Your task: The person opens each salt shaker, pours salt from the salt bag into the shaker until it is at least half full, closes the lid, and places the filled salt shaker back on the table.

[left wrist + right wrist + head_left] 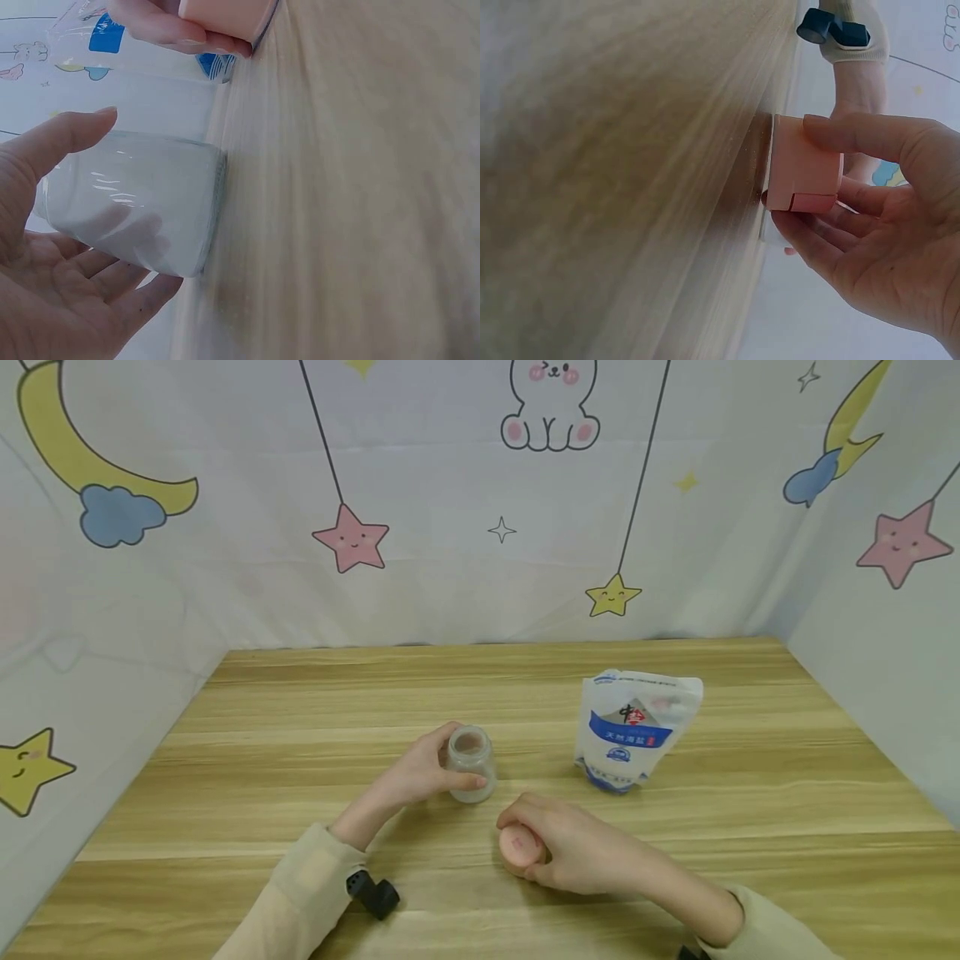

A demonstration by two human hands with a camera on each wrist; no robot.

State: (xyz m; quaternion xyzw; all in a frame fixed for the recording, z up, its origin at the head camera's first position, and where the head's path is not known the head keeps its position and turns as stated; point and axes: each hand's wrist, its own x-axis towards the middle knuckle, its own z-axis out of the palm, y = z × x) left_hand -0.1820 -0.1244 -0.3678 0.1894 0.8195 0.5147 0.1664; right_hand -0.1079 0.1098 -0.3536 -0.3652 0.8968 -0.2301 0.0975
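At the left, the fingers of the left hand (422, 767) are curled around an uncapped glass jar (483, 767), which stands upright on the table (315, 693), and whether something is inside I cannot tell. To the right of these fingers and nearer to the person, the right hand (581, 850) holds a pink cap (517, 847) between its thumb and fingers, while beyond them, farther right, stands a white-and-blue pouch (626, 735) whose content is hidden. Only the right wrist view shows clearly the darker pink tab (814, 203) on the cap's side, beside the fingers.
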